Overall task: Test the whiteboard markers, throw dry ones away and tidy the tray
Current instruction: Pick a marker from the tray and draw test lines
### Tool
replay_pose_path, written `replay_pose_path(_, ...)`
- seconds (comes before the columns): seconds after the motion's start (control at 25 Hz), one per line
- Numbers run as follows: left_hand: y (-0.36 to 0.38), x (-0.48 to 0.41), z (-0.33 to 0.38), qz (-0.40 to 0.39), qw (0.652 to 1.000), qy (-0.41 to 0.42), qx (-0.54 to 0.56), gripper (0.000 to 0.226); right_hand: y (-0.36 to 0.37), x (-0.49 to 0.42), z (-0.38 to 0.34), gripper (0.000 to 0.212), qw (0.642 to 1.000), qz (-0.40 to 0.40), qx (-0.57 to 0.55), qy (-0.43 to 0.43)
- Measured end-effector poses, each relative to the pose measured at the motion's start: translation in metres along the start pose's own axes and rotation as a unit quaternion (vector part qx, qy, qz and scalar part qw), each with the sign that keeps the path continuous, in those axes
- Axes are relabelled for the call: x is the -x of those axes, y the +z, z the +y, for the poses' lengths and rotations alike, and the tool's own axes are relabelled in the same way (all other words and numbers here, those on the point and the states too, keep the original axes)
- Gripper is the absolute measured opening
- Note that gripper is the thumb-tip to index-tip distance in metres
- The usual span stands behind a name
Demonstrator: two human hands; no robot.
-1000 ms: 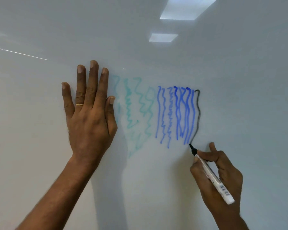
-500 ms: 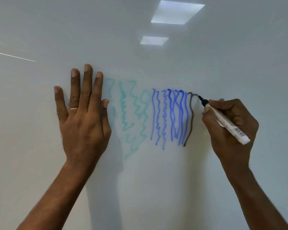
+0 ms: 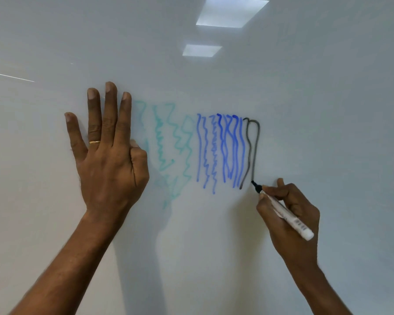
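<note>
Two hands show: the right hand (image 3: 289,208) pinches the one marker (image 3: 292,221) in curled fingers, its black tip touching the whiteboard (image 3: 328,110), while the left hand (image 3: 109,169) lies flat on the board, fingers straight, wearing one ring (image 3: 94,142). Since half a second ago the tip has run top to bottom, adding a second black line (image 3: 256,146) beside the first. Leftward stand perhaps eight blue lines (image 3: 223,151), then faint teal scribbles (image 3: 168,144) beside the left thumb; two light reflections (image 3: 231,12) gleam above.
</note>
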State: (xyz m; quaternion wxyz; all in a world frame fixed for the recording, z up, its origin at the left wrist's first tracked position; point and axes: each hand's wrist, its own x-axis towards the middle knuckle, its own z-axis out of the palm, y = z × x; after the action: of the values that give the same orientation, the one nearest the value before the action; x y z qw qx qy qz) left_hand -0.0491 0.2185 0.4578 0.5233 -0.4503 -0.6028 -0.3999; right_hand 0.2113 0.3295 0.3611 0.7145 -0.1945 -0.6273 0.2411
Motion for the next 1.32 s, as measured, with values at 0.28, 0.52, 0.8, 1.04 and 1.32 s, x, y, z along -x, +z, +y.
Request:
replay_pose_path(0.28,-0.001,0.000,-0.001,-0.008,1.000,0.005,0.025,0.072,0.011,-0.075,-0.045,0.010,0.998,0.024,-0.022,-0.056)
replay_pose_path(0.52,0.002,0.003,-0.001,0.005,1.000,0.012,0.019,0.067,0.007,-0.052,-0.022,0.008,0.996,0.028,0.009,-0.080)
replay_pose_path(0.8,0.003,0.006,-0.001,0.011,0.999,0.019,0.029,0.066,-0.005,0.007,0.000,0.015,0.999,-0.001,-0.015,0.042)
replay_pose_path(1.04,0.006,0.008,-0.003,0.027,0.997,0.061,0.046,0.063,-0.009,0.018,-0.021,0.015,0.993,0.014,-0.067,0.100)
replay_pose_path(1.32,-0.005,0.019,-0.009,0.085,0.955,0.008,0.285,0.037,-0.009,0.044,-0.042,0.019,0.973,-0.027,-0.146,0.176)
